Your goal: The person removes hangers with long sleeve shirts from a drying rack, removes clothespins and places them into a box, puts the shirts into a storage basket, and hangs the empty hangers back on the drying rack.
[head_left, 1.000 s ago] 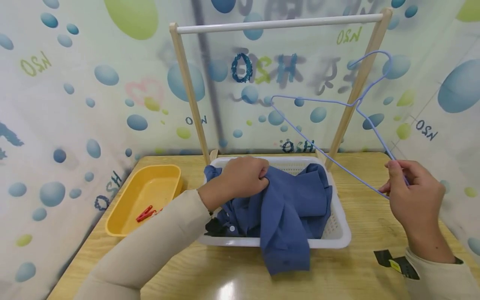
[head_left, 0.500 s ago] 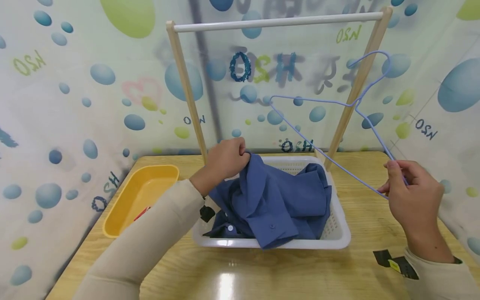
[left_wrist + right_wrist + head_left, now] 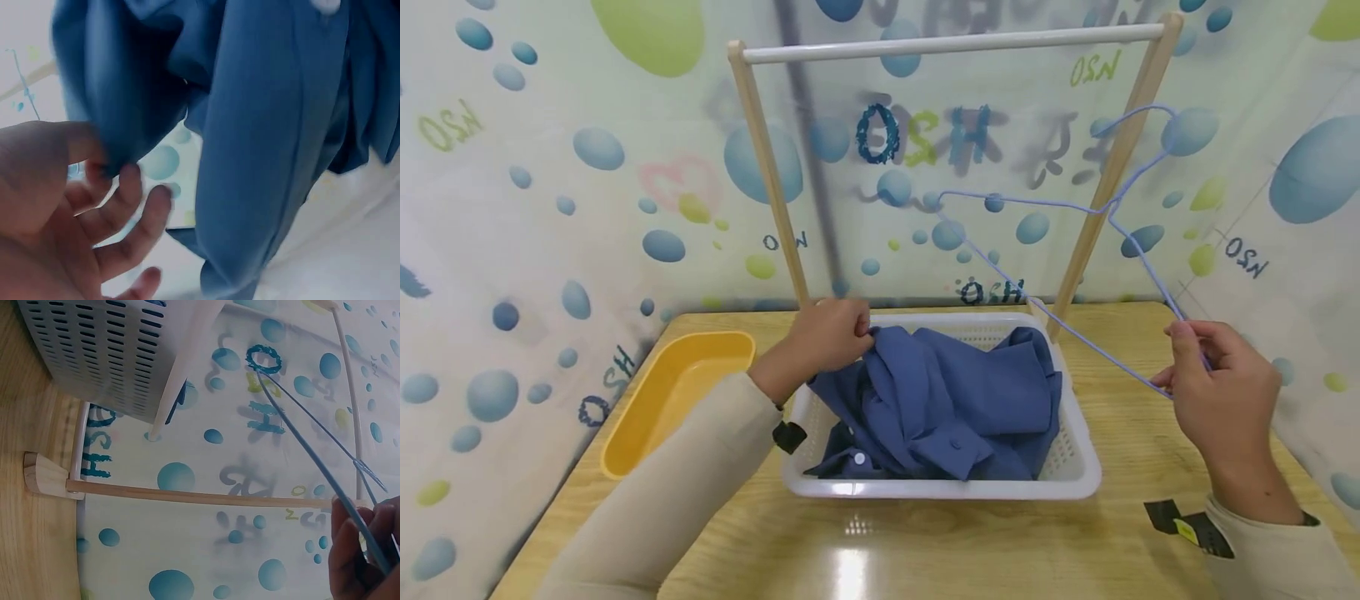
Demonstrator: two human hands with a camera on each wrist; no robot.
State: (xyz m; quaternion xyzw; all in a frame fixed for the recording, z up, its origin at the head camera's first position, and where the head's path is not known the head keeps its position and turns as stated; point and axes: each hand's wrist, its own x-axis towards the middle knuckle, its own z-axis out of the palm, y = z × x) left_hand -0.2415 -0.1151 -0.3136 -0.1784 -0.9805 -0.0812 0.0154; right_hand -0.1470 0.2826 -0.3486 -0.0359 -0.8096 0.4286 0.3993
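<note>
A dark blue buttoned shirt lies bunched in the white plastic basket. My left hand pinches a fold of it at the basket's back left. Seen from the left wrist, the cloth hangs in folds, its edge caught between thumb and index finger while the other fingers stay loosely bent. Out to the right, my right hand grips a light blue wire hanger by one lower corner, its hook upward. In the right wrist view the hanger reaches away from the curled fingers.
Behind the basket stands a wooden rack with a white crossbar. A yellow tray sits to the left, partly covered by the left sleeve. Patterned fabric walls enclose the wooden table at the back and sides.
My left hand has drawn the shirt's fabric leftward, up and then slightly down. The part that hung over the basket's front rim is now inside. The right hand and hanger stay nearly still.
</note>
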